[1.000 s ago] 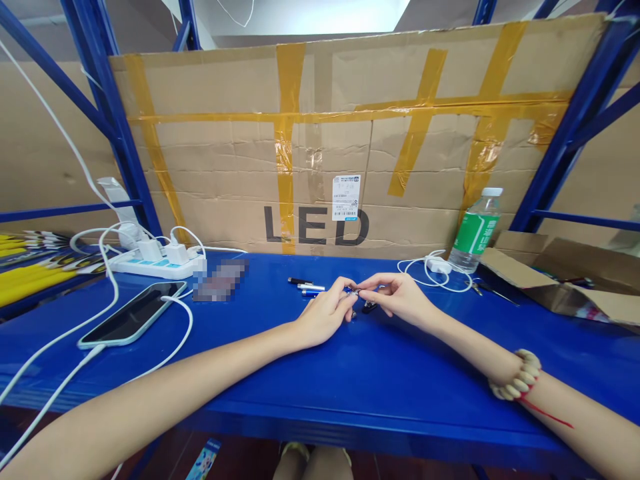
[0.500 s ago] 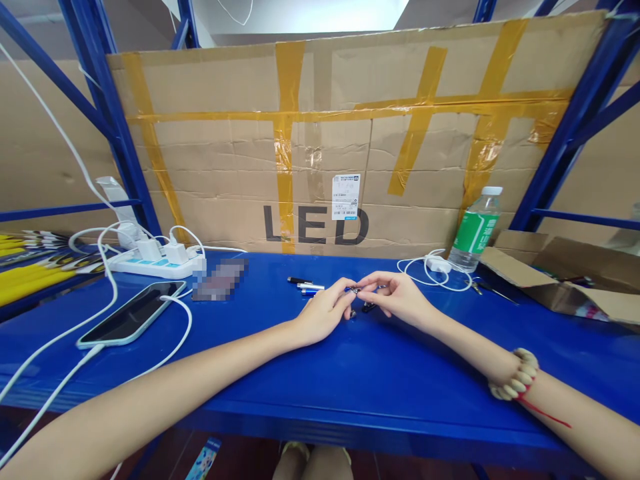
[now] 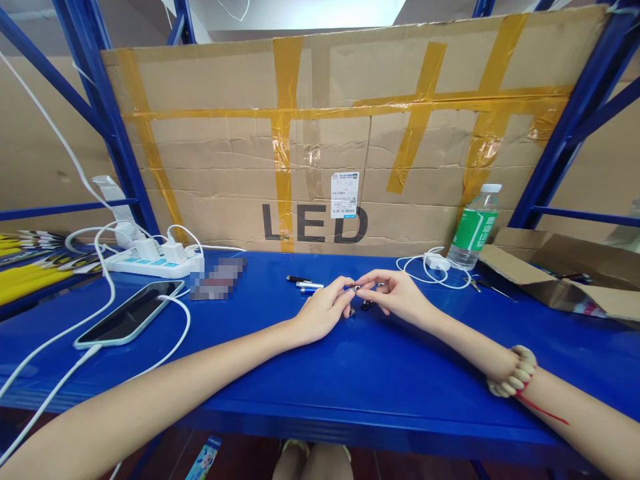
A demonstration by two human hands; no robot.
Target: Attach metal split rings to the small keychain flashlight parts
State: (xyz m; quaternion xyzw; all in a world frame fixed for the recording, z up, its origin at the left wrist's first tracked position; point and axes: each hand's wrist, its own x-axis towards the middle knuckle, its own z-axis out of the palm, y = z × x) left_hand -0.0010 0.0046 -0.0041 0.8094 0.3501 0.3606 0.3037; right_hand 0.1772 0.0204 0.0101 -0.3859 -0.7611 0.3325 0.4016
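Pen part (image 3: 355, 289) pinched between fingers of left hand (image 3: 324, 313) and right hand (image 3: 397, 298); no change since last second, hands unmoved above table (image 3: 350, 373).

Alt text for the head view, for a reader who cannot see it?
Both hands, left and right, pinch a small metal part together over a blue shelf. A phone on a white cable lies left; a bottle stands right.

Both my forearms are bare, with no sleeves showing. My left hand (image 3: 323, 313) wears nothing. Behind my right hand (image 3: 400, 300), on the wrist, sits a bracelet of chunky, rounded cream beads (image 3: 515, 381), and just beside it a thin red string (image 3: 543, 412) lies across the forearm.
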